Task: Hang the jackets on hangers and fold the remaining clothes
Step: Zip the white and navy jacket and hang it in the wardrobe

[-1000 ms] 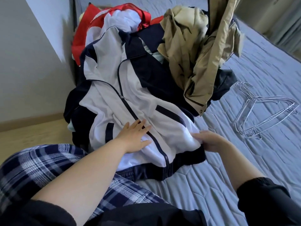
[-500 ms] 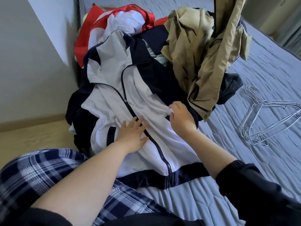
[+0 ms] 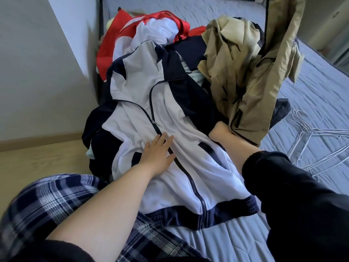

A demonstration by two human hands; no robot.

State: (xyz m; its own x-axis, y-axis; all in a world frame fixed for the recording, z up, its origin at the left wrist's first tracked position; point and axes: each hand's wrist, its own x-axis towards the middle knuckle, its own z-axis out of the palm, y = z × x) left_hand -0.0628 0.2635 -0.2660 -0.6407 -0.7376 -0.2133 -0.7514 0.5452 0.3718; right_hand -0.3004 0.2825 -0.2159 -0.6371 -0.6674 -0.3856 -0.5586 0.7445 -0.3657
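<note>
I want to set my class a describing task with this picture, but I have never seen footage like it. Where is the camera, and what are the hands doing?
No machine here: a person wears one wide-angle camera on the head, looking forward and down at their own arms. The left hand lies flat, fingers straight, on a white and navy zip jacket spread on a grey quilted bed. The right hand reaches to the edge of a tan coat; its fingers are hidden, so I cannot tell whether it holds anything. Behind lies a heap with a red garment. To the right, wire hangers lie on the bed. The checked trousers at lower left are the person's leg.
</note>
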